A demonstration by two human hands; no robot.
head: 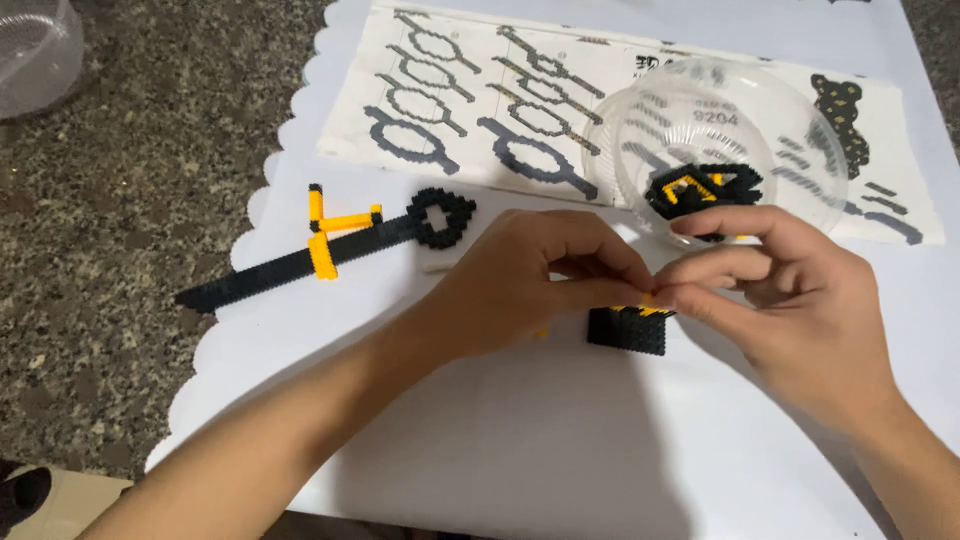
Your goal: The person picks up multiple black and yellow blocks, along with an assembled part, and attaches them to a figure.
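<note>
We're mid-assembly: left hand (520, 280) and right hand (790, 300) fingers pinch yellow piece over black brick block (627, 332), just below clear bowl (715, 150). Next, likely careful alignment.

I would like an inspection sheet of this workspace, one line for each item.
Surface: white scalloped mat on a speckled stone counter.
Job's things: small black and yellow block piece under the fingertips.
Clutter: black and yellow brick sword; printed instruction sheet; clear plastic bowl holding loose black and yellow bricks.
Grips: left hand and right hand pinch together over the piece.
Cables: nothing seen.
Surroundings: second clear container at top left.
</note>
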